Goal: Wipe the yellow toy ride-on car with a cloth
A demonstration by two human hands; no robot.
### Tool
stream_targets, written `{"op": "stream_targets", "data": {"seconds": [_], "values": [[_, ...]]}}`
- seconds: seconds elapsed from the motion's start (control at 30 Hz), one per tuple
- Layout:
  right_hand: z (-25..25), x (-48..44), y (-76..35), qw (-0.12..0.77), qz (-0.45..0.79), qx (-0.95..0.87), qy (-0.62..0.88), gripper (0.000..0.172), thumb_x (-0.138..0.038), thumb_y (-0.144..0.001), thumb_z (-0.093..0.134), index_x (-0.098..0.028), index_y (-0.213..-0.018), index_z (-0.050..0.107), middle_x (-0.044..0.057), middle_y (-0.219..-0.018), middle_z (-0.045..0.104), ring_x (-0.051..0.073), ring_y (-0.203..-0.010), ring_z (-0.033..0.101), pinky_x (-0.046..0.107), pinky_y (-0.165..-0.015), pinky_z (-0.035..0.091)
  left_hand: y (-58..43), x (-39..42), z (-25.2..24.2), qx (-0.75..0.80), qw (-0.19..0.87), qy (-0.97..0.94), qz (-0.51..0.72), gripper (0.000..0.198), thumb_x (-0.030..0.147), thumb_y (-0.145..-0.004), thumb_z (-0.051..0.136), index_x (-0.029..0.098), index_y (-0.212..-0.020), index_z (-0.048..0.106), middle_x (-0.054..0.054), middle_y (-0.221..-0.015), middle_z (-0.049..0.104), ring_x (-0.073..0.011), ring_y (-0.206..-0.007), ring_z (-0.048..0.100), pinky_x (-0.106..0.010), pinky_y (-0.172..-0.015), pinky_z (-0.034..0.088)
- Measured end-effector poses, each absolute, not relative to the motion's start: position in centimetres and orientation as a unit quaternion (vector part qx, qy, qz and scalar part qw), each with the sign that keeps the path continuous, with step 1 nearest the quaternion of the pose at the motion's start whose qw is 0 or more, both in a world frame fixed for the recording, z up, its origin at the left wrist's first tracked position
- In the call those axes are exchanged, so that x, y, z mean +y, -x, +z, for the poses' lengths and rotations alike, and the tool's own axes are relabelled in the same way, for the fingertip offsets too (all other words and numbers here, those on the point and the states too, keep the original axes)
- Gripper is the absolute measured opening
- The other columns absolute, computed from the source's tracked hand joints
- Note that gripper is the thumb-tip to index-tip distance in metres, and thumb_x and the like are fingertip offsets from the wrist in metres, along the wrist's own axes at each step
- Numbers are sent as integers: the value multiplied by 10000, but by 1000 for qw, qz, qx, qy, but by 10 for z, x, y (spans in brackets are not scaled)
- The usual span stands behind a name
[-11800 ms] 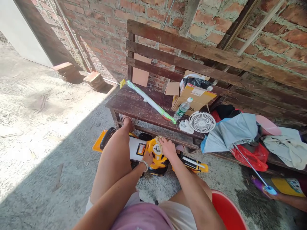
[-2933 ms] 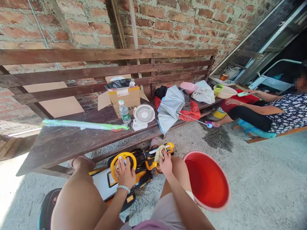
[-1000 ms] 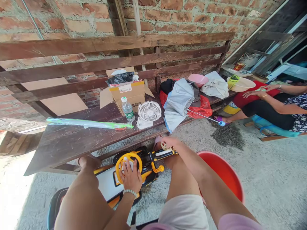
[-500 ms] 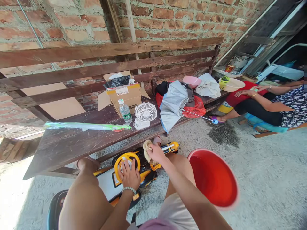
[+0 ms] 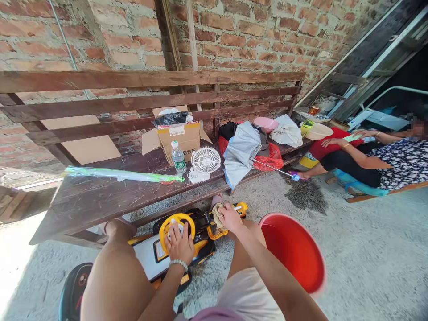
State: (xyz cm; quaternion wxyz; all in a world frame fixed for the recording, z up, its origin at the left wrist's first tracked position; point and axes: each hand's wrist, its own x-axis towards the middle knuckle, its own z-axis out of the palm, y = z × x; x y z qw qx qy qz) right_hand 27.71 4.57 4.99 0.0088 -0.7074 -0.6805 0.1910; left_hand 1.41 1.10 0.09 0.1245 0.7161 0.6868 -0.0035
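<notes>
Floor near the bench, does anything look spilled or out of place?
Yes: a dark, damp-looking patch marks the concrete floor near the right end of the wooden bench, below the umbrella handle. It stands out against the paler concrete, like spilled water, though the cause isn't visible.

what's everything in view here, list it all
ride-on toy car: 1, yellow and black with a white panel, on the concrete floor below the bench
wooden bench: 1, dark brown, against the brick wall
cardboard box: 1, tan, on the bench
water bottle: 1, clear, on the bench
desk fan: 1, white, on the bench
folded umbrella: 1, pale grey-blue, on the bench
plastic bag: 1, red, behind the umbrella
basin: 1, red, on the floor at right
seated person: 1, floral top, far right
cloth: 1, beige, in the right hand
left hand: 1, on the toy's yellow steering wheel
right hand: 1, pressing the cloth on the toy
</notes>
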Motion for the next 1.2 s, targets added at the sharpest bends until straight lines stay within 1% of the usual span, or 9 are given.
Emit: {"op": "stream_targets", "data": {"seconds": [0.1, 0.23, 0.37, 0.5, 0.67, 0.83, 1.03, 1.1, 1.2], "values": [[51, 41, -311, -46, 165, -634, 755, 335, -241, -1031, 605, -247, -1338, 738, 134, -1391, 617, 266, -1166, 642, 360, -992, 509, -14, 11, 0, 687, 127, -716, 1, 676, 417, -1034, 554, 237, -1684, 507, -184, -1858, 221, -397, -1736, 147, -665, -1363, 147], [51, 35, -344, -70, 145, -577, 801, 398, -233, -1033, 598, -271, -1415, 706, 139, -1480, 592, 265, -1251, 633, 352, -1007, 514, -16, 12, -3, 688, 131, -714, 13, 649, 354, -1034, 535, 229, -1670, 530, -189, -1848, 254, -399, -1732, 165, -675, -1362, 135], [48, 39, -314, -48, 166, -564, 808, 359, -261, -1061, 554, -196, -1371, 723, 164, -1466, 599, 251, -1184, 679, 332, -968, 525, -17, 12, -5, 693, 134, -708, 26, 635, 313, -1031, 517, 222, -1658, 547, -190, -1850, 251, -401, -1732, 156, -688, -1360, 129], [49, 51, -255, -15, 200, -653, 730, 288, -312, -1051, 600, -245, -1277, 765, 95, -1419, 639, 215, -1127, 690, 297, -979, 525, -17, 11, -3, 692, 125, -710, 28, 623, 295, -1041, 495, 203, -1654, 550, -208, -1842, 261, -408, -1729, 156, -696, -1355, 139], [56, 59, -233, -26, 198, -697, 688, 249, -267, -1011, 630, -204, -1199, 779, 129, -1373, 643, 249, -1120, 677, 329, -949, 544, -16, 11, -3, 693, 112, -712, 24, 615, 287, -1057, 478, 206, -1663, 538, -205, -1843, 260, -401, -1726, 174, -686, -1353, 164], [46, 48, -260, 4, 191, -686, 702, 343, -239, -1010, 626, -243, -1332, 746, 111, -1379, 620, 236, -1109, 678, 307, -946, 530, -14, 13, -3, 688, 117, -716, -1, 642, 338, -1056, 498, 236, -1690, 498, -171, -1856, 243, -386, -1736, 148, -662, -1363, 158], [44, 35, -331, -41, 152, -591, 791, 398, -210, -1003, 600, -276, -1376, 723, 131, -1430, 623, 263, -1199, 653, 317, -924, 521, -13, 13, -2, 686, 113, -719, -16, 639, 342, -1064, 486, 236, -1694, 493, -180, -1861, 215, -392, -1739, 142, -655, -1369, 135], [48, 36, -356, -25, 146, -564, 812, 392, -227, -1011, 587, -273, -1373, 732, 132, -1443, 623, 259, -1198, 662, 308, -903, 521, -14, 13, -3, 685, 112, -720, -16, 650, 355, -1054, 519, 238, -1693, 495, -182, -1858, 226, -394, -1739, 134, -653, -1369, 137], [52, 44, -386, 62, 132, -500, 853, 449, -288, -1048, 532, -241, -1463, 696, 154, -1493, 611, 248, -1132, 705, 323, -918, 532, -14, 13, -5, 686, 106, -719, -15, 671, 372, -1042, 557, 242, -1697, 488, -187, -1856, 230, -401, -1737, 143, -655, -1366, 142]]}}
